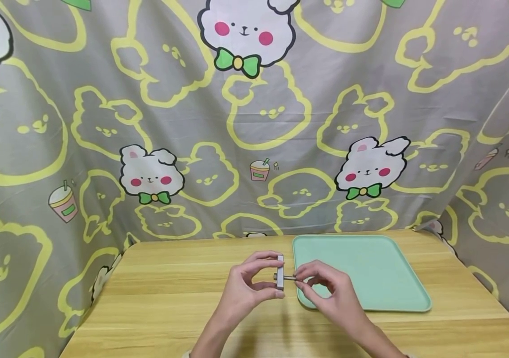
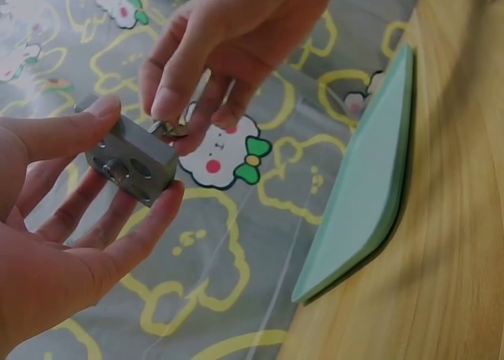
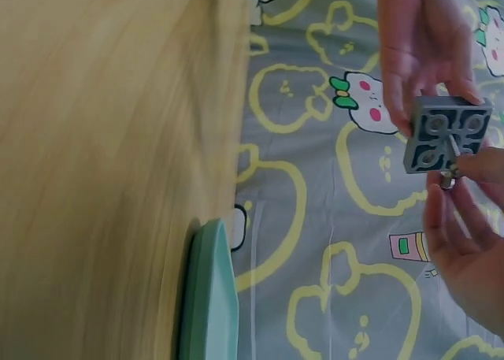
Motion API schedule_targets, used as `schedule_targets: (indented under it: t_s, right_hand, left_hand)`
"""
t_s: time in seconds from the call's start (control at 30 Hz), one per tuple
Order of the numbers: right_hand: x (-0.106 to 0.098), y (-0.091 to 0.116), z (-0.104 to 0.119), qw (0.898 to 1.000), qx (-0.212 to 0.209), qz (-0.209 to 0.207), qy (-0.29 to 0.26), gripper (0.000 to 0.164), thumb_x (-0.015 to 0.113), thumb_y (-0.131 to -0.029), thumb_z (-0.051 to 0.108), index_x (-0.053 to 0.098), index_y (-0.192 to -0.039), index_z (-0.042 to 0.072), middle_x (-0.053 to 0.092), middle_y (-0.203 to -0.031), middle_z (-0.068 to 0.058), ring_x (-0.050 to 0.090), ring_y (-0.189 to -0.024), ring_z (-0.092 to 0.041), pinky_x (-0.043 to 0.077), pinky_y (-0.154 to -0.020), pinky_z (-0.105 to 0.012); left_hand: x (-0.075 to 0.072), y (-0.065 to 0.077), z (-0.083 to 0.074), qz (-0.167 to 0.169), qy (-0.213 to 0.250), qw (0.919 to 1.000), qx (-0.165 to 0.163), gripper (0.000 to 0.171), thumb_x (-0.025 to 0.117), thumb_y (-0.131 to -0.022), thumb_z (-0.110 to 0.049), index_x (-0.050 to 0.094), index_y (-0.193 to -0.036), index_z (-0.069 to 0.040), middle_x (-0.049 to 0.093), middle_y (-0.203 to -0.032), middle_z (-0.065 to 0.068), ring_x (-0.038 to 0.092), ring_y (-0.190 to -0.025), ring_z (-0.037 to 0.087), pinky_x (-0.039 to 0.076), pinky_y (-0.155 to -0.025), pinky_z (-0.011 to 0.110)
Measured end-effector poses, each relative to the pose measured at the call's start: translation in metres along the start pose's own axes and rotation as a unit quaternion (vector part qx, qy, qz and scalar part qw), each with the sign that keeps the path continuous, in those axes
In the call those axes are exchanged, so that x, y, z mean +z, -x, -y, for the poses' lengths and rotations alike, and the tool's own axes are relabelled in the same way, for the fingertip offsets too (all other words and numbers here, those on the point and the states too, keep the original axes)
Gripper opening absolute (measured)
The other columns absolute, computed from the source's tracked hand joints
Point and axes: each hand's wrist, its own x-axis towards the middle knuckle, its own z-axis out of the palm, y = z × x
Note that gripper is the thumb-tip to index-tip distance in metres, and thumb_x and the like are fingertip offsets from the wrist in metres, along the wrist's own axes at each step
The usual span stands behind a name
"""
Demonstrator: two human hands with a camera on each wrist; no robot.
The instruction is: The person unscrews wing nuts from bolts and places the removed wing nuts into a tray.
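My left hand (image 1: 244, 284) grips a small grey square block (image 1: 280, 266) by its edges, between thumb and fingers, above the table. Holes show on one face of the block in the left wrist view, with a bolt head (image 2: 116, 169) seated in one. The recessed other face appears in the right wrist view. A metal bolt (image 1: 289, 278) sticks out of the block toward my right hand (image 1: 329, 286). There, thumb and fingertips pinch the bolt's far end, where a small shiny metal piece (image 3: 448, 180) shows; its exact kind I cannot tell.
A light green tray (image 1: 371, 271) lies on the wooden table (image 1: 169, 293), right of and partly behind my right hand. Behind the table and along both sides hangs a grey patterned curtain (image 1: 218, 114).
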Motion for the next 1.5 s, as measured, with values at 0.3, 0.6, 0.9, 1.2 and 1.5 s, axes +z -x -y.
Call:
schedule_targets:
  t_s: [0.3,0.6,0.9,1.2,1.5]
  right_hand:
    - [0.004,-0.008,-0.003,0.957,-0.254,-0.023,0.139,0.012,0.064,-0.102,0.008,0.071,-0.093,0.005,0.069,-0.102,-0.014,0.070,-0.085,-0.026,0.059,-0.075,-0.016]
    - [0.004,-0.014,0.004,0.929,-0.323,-0.033,0.177,0.018,0.061,-0.103,0.007,0.071,-0.091,-0.002,0.069,-0.103,-0.020,0.069,-0.084,-0.027,0.060,-0.073,-0.018]
    - [0.000,-0.001,0.001,0.999,-0.015,-0.037,-0.013,0.029,0.074,-0.088,-0.010,0.069,-0.115,0.000,0.068,-0.116,-0.018,0.069,-0.105,-0.025,0.061,-0.090,-0.028]
    - [-0.010,-0.006,0.004,0.898,0.373,0.011,-0.234,0.040,0.066,-0.102,0.020,0.060,-0.127,-0.011,0.071,-0.113,-0.019,0.073,-0.100,-0.029,0.064,-0.086,-0.041]
    - [-0.014,-0.005,0.001,0.855,0.423,0.042,-0.296,0.034,0.069,-0.100,0.017,0.063,-0.122,-0.008,0.072,-0.112,-0.015,0.072,-0.099,-0.023,0.063,-0.089,-0.035]
  left_hand:
    - [-0.003,0.000,0.000,0.007,0.025,0.9996,0.012,0.049,0.085,-0.076,0.009,0.069,-0.122,0.008,0.055,-0.139,0.022,0.058,-0.127,0.032,0.061,-0.091,0.050]
    - [-0.003,0.001,-0.002,0.006,0.026,0.9996,0.007,0.048,0.086,-0.078,0.006,0.070,-0.123,0.004,0.055,-0.140,0.020,0.055,-0.130,0.038,0.061,-0.092,0.050]
    - [-0.002,0.000,-0.002,0.000,0.017,0.9998,0.008,0.048,0.085,-0.076,0.010,0.071,-0.122,0.003,0.054,-0.140,0.021,0.059,-0.125,0.032,0.062,-0.091,0.049]
    - [0.002,0.001,-0.001,-0.008,-0.024,0.9997,0.002,0.046,0.085,-0.075,0.011,0.074,-0.119,-0.001,0.057,-0.138,0.014,0.060,-0.122,0.029,0.063,-0.089,0.046]
    - [0.006,0.001,0.001,0.002,-0.041,0.9991,0.007,0.046,0.085,-0.075,0.011,0.073,-0.119,0.001,0.058,-0.137,0.013,0.061,-0.120,0.028,0.064,-0.087,0.046]
